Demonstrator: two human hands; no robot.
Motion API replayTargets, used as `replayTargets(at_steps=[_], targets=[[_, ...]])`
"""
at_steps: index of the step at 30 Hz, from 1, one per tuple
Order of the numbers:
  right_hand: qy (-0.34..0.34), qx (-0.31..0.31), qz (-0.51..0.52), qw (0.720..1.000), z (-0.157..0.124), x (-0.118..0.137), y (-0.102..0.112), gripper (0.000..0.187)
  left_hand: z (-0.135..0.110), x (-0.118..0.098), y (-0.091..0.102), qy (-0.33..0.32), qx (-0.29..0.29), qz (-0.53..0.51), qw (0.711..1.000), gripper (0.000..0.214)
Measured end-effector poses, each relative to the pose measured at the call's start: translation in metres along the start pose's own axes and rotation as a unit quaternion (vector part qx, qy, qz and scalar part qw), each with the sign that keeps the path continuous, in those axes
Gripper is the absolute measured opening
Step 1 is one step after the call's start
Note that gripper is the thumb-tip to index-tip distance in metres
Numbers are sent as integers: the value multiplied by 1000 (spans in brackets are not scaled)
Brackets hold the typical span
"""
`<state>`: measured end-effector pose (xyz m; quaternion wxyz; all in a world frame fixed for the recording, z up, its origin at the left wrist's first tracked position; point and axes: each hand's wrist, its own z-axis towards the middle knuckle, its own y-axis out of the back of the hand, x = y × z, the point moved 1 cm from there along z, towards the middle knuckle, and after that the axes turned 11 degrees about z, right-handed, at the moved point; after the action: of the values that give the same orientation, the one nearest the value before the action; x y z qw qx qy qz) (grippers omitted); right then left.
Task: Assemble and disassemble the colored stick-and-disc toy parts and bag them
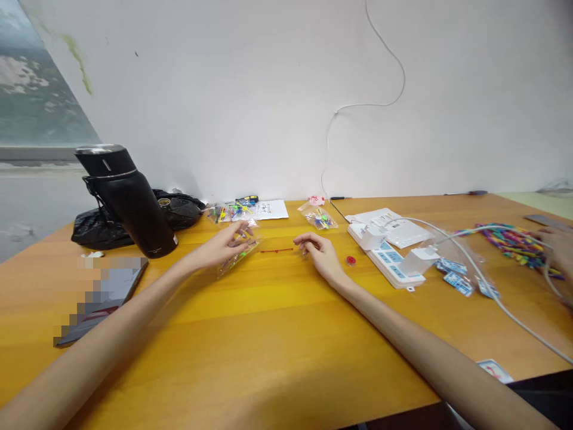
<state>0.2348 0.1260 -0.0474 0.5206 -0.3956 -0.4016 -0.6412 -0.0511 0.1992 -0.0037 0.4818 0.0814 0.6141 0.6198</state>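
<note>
My left hand point(226, 245) grips a small clear plastic bag point(239, 254) of coloured pieces, fingers curled on its top edge, the bag resting on the wooden table point(268, 334). My right hand point(320, 254) lies on the table with fingers bent. Its fingertips sit at the right end of a thin red stick point(276, 251) that lies flat between both hands. A small red round piece point(350, 260) lies just right of my right hand.
A black flask point(129, 200) and black bag point(179, 212) stand at left, more clear bags point(319, 218) and a paper point(271, 209) at the back. A white power strip point(387, 257) with plugs and cables lies right. Another person's hand point(559, 245) rests by coloured sticks point(514, 239).
</note>
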Motion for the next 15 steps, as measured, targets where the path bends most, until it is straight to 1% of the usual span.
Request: replayTargets(at_steps=[2, 4, 6, 8, 11, 15], targets=[[15, 5, -31, 999, -1, 3, 1, 29, 1, 16, 10, -4, 0, 31, 1000, 42], [43, 19, -84, 995, -2, 7, 2, 29, 1, 31, 21, -8, -22, 103, 994, 45], [68, 42, -156, 985, -4, 9, 3, 30, -1, 46, 31, 1, -26, 153, 988, 46], [83, 71, -237, 965, -5, 9, 4, 30, -3, 58, 36, 17, -11, 173, 985, 44], [93, 94, -348, 928, -5, 5, 6, 29, -7, 70, 34, 35, 0, 172, 984, 49], [92, 85, -469, 874, -3, -1, 12, 26, -12, 76, 19, 64, 13, 179, 982, 80]])
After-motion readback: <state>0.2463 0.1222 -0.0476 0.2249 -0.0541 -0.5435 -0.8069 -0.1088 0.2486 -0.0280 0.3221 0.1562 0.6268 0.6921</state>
